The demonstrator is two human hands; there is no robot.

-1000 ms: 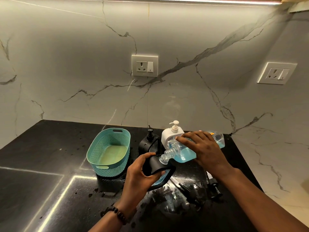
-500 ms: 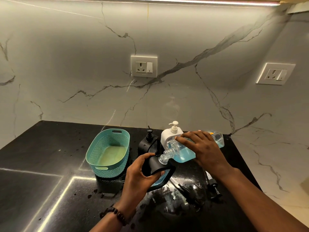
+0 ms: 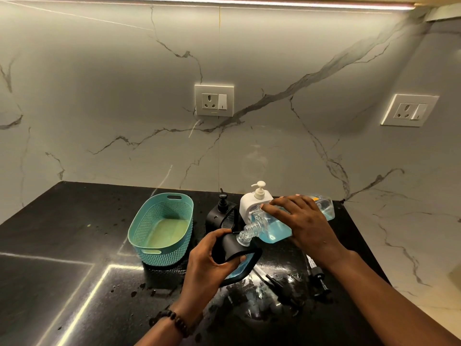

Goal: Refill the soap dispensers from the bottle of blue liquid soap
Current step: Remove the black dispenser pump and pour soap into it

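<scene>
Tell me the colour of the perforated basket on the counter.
Teal, or light blue-green. The basket shows plainly in the head view, the only one given.

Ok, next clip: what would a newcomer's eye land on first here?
The clear bottle of blue liquid soap, tipped by the right hand so that its neck meets the black soap dispenser gripped in the left hand, at centre. Left of them a teal perforated plastic basket stands on the wet black countertop; a white pump dispenser stands behind.

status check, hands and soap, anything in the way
Left hand grips black dispenser. Right hand tips soap bottle, neck at dispenser mouth. Loose pumps lie on wet counter, clear of the pour.
</scene>
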